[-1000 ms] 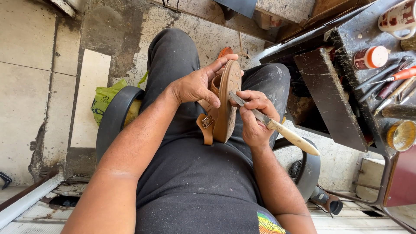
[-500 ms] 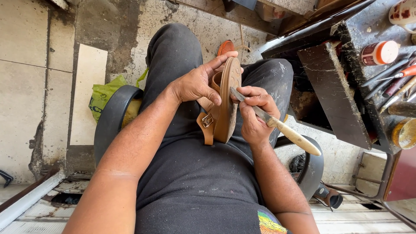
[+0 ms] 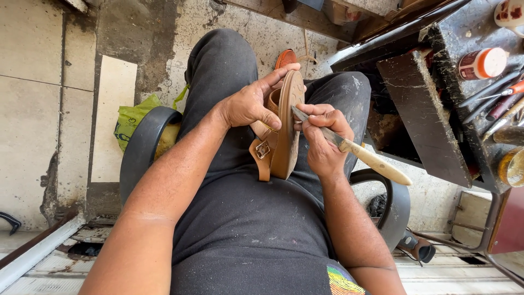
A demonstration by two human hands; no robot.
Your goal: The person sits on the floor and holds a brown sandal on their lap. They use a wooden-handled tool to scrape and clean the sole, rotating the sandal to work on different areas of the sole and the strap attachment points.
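The left hand (image 3: 248, 104) is gripping the tan sandal (image 3: 286, 125) on edge over the lap while the right hand (image 3: 322, 136), closed around a wooden-handled knife (image 3: 355, 153), is pressing its blade against the sole, and a slip could be nicking the nearby left fingertips.

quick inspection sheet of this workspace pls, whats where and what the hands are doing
surface: dark, grimy workbench at right; the work is held over the lap
job's things: tan sandal held on edge, strap and buckle hanging; knife with pale wooden handle, blade at the sole's rim
clutter: small white-capped jar and several hand tools on the bench
hands: left hand grips the sandal; right hand grips the knife
cables: nothing seen
surroundings: black chair armrests, green plastic bag, tiled and concrete floor, orange shoe beyond the knees
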